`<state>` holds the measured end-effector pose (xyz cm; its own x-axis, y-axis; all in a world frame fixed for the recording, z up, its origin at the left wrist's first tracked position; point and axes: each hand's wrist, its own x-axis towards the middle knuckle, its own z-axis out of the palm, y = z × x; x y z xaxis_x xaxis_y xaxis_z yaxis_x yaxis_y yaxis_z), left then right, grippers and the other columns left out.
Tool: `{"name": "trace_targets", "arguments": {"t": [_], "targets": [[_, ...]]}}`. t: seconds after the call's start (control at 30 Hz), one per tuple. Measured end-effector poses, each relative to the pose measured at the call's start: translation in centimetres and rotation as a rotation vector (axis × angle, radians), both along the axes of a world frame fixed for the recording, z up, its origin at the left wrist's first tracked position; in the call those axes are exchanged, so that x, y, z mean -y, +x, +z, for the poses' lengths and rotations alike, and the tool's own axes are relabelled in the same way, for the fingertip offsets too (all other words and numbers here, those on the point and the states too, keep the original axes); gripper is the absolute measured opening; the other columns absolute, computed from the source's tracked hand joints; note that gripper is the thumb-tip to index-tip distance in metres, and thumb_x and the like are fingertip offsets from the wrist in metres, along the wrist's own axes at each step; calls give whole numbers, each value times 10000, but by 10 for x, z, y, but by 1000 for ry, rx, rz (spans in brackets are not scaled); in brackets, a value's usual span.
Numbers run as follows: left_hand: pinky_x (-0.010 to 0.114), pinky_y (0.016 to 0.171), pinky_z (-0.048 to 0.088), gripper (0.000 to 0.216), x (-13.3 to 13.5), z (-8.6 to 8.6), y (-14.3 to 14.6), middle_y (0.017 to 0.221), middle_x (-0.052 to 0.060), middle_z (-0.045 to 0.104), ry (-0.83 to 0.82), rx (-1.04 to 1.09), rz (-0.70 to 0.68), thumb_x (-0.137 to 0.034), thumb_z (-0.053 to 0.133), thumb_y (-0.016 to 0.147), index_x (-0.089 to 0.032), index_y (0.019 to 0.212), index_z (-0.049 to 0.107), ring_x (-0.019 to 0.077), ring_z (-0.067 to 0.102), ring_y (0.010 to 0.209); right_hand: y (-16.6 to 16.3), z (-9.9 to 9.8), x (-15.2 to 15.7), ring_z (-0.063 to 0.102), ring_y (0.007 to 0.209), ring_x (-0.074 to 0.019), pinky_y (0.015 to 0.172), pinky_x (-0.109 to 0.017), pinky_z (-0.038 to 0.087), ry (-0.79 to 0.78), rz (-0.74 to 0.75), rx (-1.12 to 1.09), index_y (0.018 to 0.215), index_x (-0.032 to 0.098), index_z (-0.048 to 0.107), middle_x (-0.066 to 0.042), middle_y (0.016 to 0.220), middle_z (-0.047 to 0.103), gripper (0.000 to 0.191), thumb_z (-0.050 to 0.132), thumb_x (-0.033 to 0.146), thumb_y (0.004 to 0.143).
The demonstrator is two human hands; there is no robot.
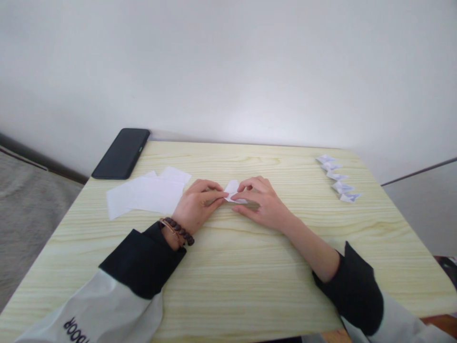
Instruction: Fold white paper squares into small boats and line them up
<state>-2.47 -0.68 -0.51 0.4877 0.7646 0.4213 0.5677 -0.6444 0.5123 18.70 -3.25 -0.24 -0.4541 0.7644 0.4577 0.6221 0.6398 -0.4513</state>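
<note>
Between my hands, near the middle of the table, is a small piece of folded white paper (232, 186). My left hand (198, 202) pinches its left edge between thumb and fingers. On the other side, my right hand (260, 202) has its fingertips closed on the right part of the paper, with the thumb low and near the tabletop. Fingers cover part of the folds, so the full shape is hidden. Left of my left hand lie several loose white paper sheets (157, 193), overlapping one another.
A black phone (121, 153) lies at the table's far left corner. Several small folded paper boats (337, 176) stand in a slanting row at the right. The pale wood-grain table (250, 281) meets a white wall (228, 71) at the back.
</note>
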Motion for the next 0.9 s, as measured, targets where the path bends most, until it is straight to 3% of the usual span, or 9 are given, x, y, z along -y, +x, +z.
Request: {"name": "trace_targets", "arguments": {"t": [0.17,0.33,0.43,0.6,0.9], "targets": [[348,816,488,200,3,0,2,1034,55,670,115,-131,-38,-283,533,857,-233,896,722,200,592,960,3,-3,-2,498,795,-171,724,-331,365,54,-49,98,864,238,706,-46,851,610,172,556,322,861],[388,889,446,246,7,3,4,1130,57,656,212,-281,-68,-264,479,889,-221,1035,673,227,558,1103,5,-8,-4,540,814,-167,738,-316,397,21,-99,39,903,202,684,-55,863,622,155,548,270,869],[396,882,449,259,8,3,3,1149,64,648,219,-323,-77,-260,464,895,-221,1062,658,235,561,1114,5,-8,-5,567,816,-153,749,-294,420,-43,-65,-55,894,192,676,-48,874,641,140,551,250,869],[381,899,470,254,8,3,1,1100,62,671,282,-314,-146,-209,471,884,-183,1064,648,235,564,1121,5,-8,-9,569,777,-158,725,-300,415,-151,-178,-67,808,193,670,-34,797,645,157,559,291,863],[397,858,521,229,10,7,2,1052,86,677,409,-332,-211,-145,479,859,-138,1012,648,245,600,1061,4,-8,-9,572,770,-160,723,-302,416,-198,-247,-66,830,202,675,-24,773,648,149,603,332,831]]}}
